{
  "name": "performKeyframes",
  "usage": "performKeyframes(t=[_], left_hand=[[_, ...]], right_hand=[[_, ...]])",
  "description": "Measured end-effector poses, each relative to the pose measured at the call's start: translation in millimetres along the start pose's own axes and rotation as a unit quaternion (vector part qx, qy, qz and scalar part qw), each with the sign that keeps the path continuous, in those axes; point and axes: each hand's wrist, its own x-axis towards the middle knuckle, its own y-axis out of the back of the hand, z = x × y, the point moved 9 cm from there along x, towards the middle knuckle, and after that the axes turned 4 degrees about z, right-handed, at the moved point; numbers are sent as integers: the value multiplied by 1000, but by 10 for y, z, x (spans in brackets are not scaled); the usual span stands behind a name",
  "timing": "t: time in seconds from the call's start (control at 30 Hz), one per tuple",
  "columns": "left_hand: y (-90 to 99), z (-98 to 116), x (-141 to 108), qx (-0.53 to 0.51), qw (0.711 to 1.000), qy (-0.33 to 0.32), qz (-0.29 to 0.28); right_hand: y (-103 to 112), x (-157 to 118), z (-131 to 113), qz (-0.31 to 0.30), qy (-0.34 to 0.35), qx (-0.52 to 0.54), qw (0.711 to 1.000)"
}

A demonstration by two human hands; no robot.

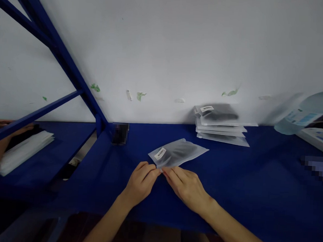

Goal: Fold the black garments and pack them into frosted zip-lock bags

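Head view: plastic bag [180, 154] lies between the table's [256, 189] front and back edges. Left hand [142, 183] and right hand [189, 186] equally near, fingertips pinched on its near-left corner. Bag extends beyond grip, long axis roughly along back edge, right end slightly closer.

The tabletop [255, 192] is of blue colour. Near its middle lies 1 translucent bag [180, 153] with a barcode label. Behind this, to the right, rests a stack of similar bags [221, 129]. A dark blurred object [120, 134] lies at the left; a bottle [305, 113] stands at the right, near the back edge
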Motion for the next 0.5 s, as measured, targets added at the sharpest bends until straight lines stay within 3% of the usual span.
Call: performKeyframes(t=[0.27,0.5], left_hand=[[42,-63,-24,25,1000,3,-6],[136,-95,29,41,999,6,30]], right_hand=[[70,-186,256,-14,-14,-69,997],[460,-317,647,20,-33,-179,983]])
